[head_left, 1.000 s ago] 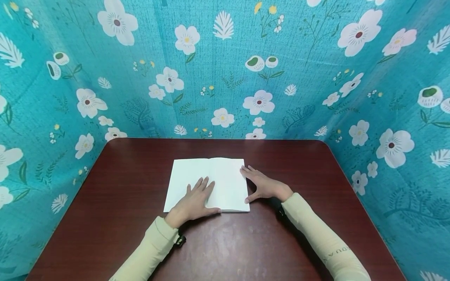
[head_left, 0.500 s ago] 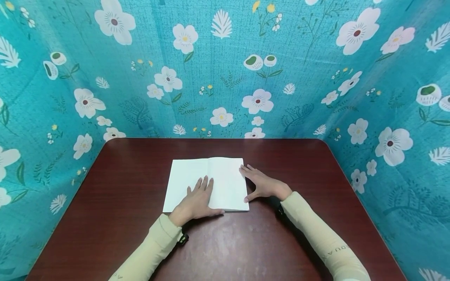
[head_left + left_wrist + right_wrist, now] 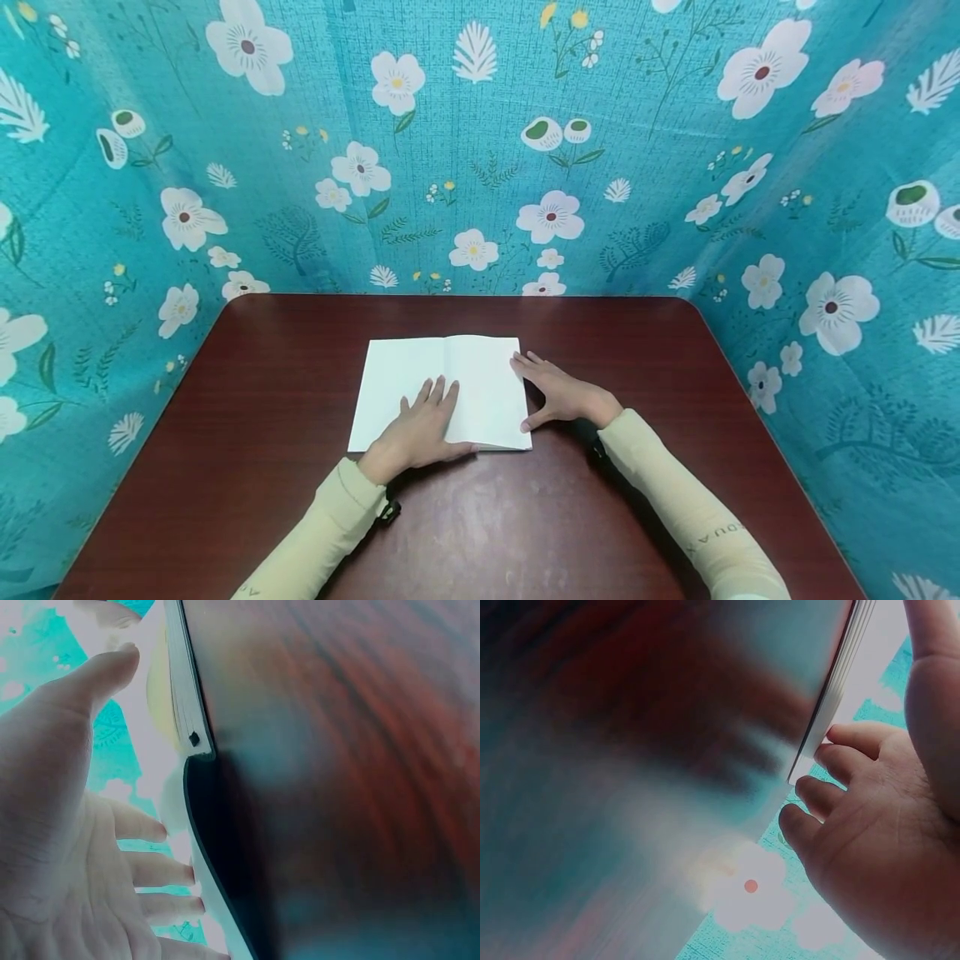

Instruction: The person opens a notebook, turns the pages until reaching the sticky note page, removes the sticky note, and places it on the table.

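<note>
An open book with blank white pages lies flat on the dark red-brown table. My left hand rests on its left page, fingers spread toward the middle fold and thumb along the near edge. At the right page's outer edge is my right hand, its fingertips on the upper part of that edge and its thumb near the lower corner. In the left wrist view the book's spine and page block show beside the left hand's fingers. The right wrist view shows the right fingertips right at the page edges.
A turquoise curtain with white flowers surrounds the table at the back and both sides. A dark wrist strap shows at the left sleeve. The right sleeve crosses the table's right half.
My left hand has slid slightly to the right along the book, its thumb farther along the near edge. The right page's near edge now bulges up slightly beside that thumb. My right hand stays in place.
</note>
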The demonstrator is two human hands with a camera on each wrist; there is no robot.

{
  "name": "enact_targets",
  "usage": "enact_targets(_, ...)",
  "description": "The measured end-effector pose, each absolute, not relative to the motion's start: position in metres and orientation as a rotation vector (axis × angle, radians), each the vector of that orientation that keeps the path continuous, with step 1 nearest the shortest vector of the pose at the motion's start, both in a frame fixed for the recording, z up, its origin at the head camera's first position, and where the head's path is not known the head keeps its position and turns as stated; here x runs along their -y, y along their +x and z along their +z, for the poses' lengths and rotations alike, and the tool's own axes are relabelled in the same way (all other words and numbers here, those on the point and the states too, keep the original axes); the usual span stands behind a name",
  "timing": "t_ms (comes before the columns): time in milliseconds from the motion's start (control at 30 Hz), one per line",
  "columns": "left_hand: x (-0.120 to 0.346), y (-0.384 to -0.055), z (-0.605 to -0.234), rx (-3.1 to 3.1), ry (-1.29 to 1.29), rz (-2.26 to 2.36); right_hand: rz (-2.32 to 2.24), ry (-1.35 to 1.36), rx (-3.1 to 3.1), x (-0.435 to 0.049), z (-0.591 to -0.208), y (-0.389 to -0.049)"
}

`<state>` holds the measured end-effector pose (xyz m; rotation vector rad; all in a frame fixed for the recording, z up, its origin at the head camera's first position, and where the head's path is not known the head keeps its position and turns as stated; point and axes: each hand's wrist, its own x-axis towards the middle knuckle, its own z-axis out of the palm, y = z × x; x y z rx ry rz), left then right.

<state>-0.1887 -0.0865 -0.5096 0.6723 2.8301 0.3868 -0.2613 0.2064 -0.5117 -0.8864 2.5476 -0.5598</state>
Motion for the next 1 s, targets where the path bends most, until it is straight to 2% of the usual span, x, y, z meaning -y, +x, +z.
enact_targets(500, 0.092, -0.184, -0.51, -2.881, 0.729, 0.432, -0.554, -0.877, -2.553, -0.206, -0.511, -0.259)
enact_targets(833, 0.109, -0.176, -0.503, -2.982, 0.886, 0.525, -0.547, -0.891, -2.553, -0.207, -0.509, -0.258)
enact_targets(1000, 0.114, -0.177, -0.503, -3.028, 0.963, 0.714, -0.552, -0.892, -2.555, -0.206, -0.508, -0.258)
